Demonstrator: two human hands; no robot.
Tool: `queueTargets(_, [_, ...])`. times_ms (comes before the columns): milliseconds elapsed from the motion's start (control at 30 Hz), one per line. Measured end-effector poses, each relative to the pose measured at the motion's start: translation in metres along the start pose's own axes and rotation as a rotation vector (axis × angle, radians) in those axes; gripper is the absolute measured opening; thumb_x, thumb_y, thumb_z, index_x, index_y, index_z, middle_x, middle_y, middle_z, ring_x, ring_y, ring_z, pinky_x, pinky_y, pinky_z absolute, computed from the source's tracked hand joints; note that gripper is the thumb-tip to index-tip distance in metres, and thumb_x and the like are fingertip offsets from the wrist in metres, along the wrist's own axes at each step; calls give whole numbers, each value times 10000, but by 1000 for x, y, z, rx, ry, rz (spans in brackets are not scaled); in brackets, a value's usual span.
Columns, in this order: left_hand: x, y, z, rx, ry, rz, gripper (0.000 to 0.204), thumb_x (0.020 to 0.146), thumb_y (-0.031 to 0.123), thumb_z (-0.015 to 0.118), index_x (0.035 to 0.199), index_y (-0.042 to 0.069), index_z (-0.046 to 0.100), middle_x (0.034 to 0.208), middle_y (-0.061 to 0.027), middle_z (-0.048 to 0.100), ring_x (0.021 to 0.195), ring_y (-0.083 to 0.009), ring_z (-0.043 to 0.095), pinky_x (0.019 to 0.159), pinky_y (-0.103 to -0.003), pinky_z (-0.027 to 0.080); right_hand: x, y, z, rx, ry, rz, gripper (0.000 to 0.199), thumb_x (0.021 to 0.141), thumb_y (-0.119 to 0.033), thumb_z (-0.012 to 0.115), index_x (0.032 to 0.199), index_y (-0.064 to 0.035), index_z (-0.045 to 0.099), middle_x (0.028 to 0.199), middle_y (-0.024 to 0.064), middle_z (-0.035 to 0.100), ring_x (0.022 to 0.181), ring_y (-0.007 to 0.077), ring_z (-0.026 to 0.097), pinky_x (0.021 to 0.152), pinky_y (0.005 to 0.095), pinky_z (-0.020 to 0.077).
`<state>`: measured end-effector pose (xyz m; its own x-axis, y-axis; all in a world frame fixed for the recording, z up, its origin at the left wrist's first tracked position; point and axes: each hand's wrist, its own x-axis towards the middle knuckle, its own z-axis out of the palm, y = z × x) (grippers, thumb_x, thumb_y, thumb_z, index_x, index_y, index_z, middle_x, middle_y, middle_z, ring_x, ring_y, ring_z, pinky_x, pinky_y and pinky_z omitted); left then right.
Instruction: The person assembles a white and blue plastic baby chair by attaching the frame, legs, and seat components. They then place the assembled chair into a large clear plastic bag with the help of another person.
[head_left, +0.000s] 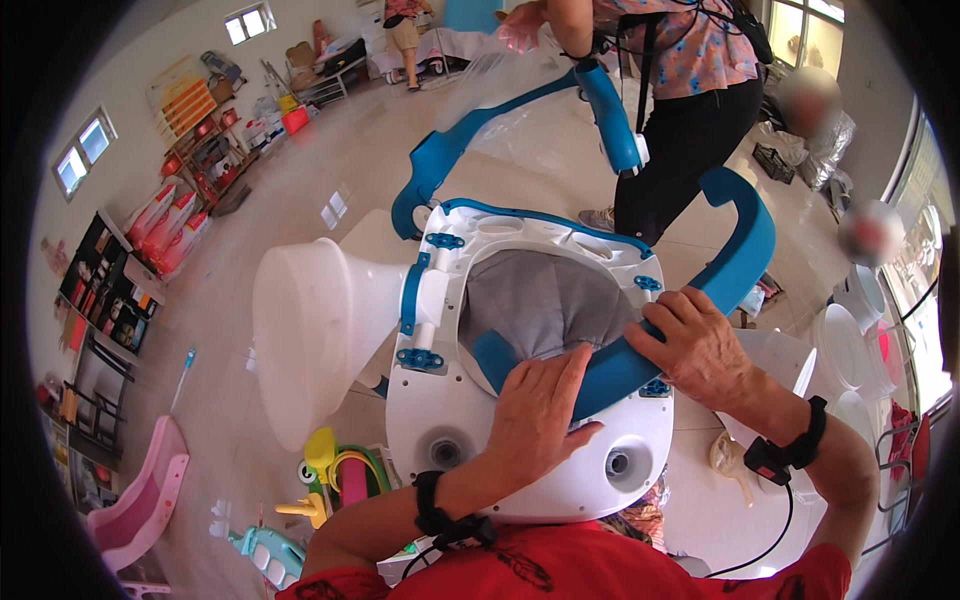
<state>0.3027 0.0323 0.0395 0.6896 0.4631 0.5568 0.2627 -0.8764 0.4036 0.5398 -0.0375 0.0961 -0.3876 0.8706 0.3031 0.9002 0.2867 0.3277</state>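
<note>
A blue curved plastic bar point(740, 240) lies across the near side of a white plastic shell point(420, 430) in front of me. My right hand point(695, 350) grips the bar's right stretch, fingers curled over the top. Toward the bar's left end, my left hand point(535, 415) lies over it, fingers on the far side and thumb on the near side; its palm side is hidden. Grey fabric point(540, 300) lines the shell's opening. Blue latch-like fittings point(420, 358) sit on the shell's edges, and two round recesses point(443, 450) show at its front.
A white funnel-shaped part point(310, 340) juts left from the shell. Beyond it rises a blue frame arm point(440, 160) with a thick tube end point(612, 120). Another person point(690, 90) stands close behind. Colourful toys point(340, 465) and a pink slide point(145, 490) are at lower left; white tubs point(838, 345) stand right.
</note>
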Motion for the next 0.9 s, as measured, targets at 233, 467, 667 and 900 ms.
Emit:
queueTargets(233, [1, -8, 0, 34, -61, -31, 787, 625, 174, 907, 1321, 37, 567, 1122, -122, 655, 1029, -302, 634, 939, -431, 452, -4, -10, -22, -63, 28, -12, 505, 752, -182, 854, 1204, -161, 630, 1133, 85, 647, 1148, 279, 614, 1033, 474, 483])
queueTargets(467, [-3, -7, 1, 24, -9, -49, 731, 625, 168, 901, 1282, 67, 598, 1082, -106, 654, 1016, -297, 635, 920, -435, 457, -56, 9, -55, -23, 297, 125, 460, 813, -194, 786, 1232, -100, 620, 1288, 130, 620, 1290, 341, 553, 1137, 560, 384])
queueTargets(667, [-1, -5, 2, -29, 76, -101, 702, 654, 186, 898, 1277, 65, 598, 1066, -107, 650, 994, -311, 630, 890, -439, 456, -97, 28, -50, 117, 265, 903, 377, 796, -163, 765, 1122, -3, 665, 1197, 161, 669, 1128, 376, 646, 1003, 470, 482])
queueTargets(900, [-1, -5, 3, -93, 112, -98, 667, 677, 184, 890, 1265, 68, 598, 1066, -104, 652, 970, -316, 629, 869, -445, 457, -113, 27, -40, 432, 287, 965, 181, 812, -78, 714, 959, 28, 723, 1013, 150, 719, 918, 310, 715, 843, 380, 545])
